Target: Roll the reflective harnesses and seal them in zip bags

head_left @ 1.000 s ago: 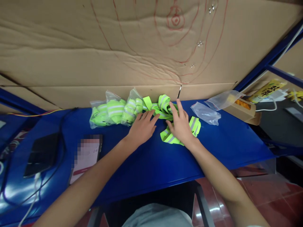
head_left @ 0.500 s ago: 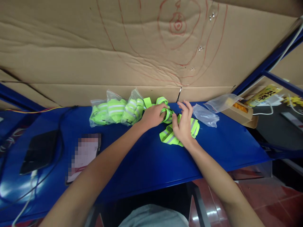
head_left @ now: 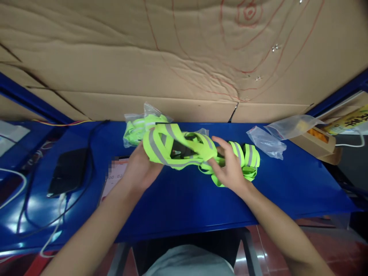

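Note:
A fluorescent yellow-green reflective strap [head_left: 156, 147] with silver stripes hangs in loops between my two hands, above the blue table. My left hand [head_left: 143, 166] is closed around its left end, the fingers partly hidden behind the loops. My right hand [head_left: 228, 166] pinches the strap's right part between thumb and fingers. More loops of the same strap material [head_left: 250, 159] lie on the table just right of my right hand; whether they join the held piece I cannot tell. Behind my left hand sit clear bags of folded reflective straps [head_left: 135, 130].
A cardboard wall [head_left: 115, 69] rises along the back of the blue table [head_left: 184, 207]. Crumpled clear plastic bags [head_left: 267, 143] and a cardboard box [head_left: 313, 143] lie right. On the left are a black device [head_left: 69, 170] with cables and a phone [head_left: 113, 178] partly behind my forearm.
My hands have moved apart and spread the bunched strap into wide loops. My left hand came left and nearer. The camera view has shifted left.

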Available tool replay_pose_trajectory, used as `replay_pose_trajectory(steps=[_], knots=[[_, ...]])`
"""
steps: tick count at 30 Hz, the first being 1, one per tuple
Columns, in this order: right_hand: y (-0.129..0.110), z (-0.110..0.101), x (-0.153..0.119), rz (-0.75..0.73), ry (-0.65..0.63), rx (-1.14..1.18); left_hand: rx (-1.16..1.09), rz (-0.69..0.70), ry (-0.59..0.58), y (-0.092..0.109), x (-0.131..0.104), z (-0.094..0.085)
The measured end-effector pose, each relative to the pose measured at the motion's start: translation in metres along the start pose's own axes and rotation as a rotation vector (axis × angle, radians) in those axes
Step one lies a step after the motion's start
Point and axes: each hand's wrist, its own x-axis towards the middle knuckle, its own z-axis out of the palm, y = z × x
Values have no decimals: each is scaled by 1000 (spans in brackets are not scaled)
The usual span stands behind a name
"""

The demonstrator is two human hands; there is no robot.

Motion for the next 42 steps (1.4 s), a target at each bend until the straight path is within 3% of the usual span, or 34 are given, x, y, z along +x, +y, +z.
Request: replay_pose_trajectory(steps=[3, 7, 10, 13, 15, 18, 21, 23, 26, 29, 32, 34, 36, 39, 42], knots=[[-1, -6, 2, 77, 93, 75, 7, 46, 82, 1, 3, -17], [-1, -11, 11, 380, 1, 504, 78, -85, 36, -8, 1, -31], [2, -14, 19, 593, -79, 735, 99, -230, -142, -17, -6, -33], [10, -20, 23, 601, -99, 731, 202, -263, -410, -26, -16, -30], [17, -27, 22, 513, -155, 695, 391, -76, -445, -32, -21, -27], [22, -37, 19, 286, -379, 578, 820, 491, -377, -38, -26, -26], [16, -37, 16, 7, -323, 250, 1027, 962, -409, -38, -29, -28], [7, -28, 14, -88, -262, 42, 986, 1068, -399, -35, -34, -29], [-5, -10, 7, -155, -452, -43, 907, 1084, -383, -29, -42, -26], [-10, 4, 2, -152, -553, -70, 960, 1249, -424, -24, -46, -21], [-6, 7, 1, -100, -511, -110, 1063, 1477, -456, -17, -45, -17], [0, 5, 3, -99, -425, -155, 1202, 1548, -422, -10, -43, -20], [7, 2, 5, -116, -305, -231, 1419, 1484, -416, -1, -44, -28], [14, 0, 7, -147, -115, -394, 1704, 1142, -531, 11, -54, -39], [10, 1, 6, -238, -19, -510, 1656, 928, -518, 12, -71, -33]])
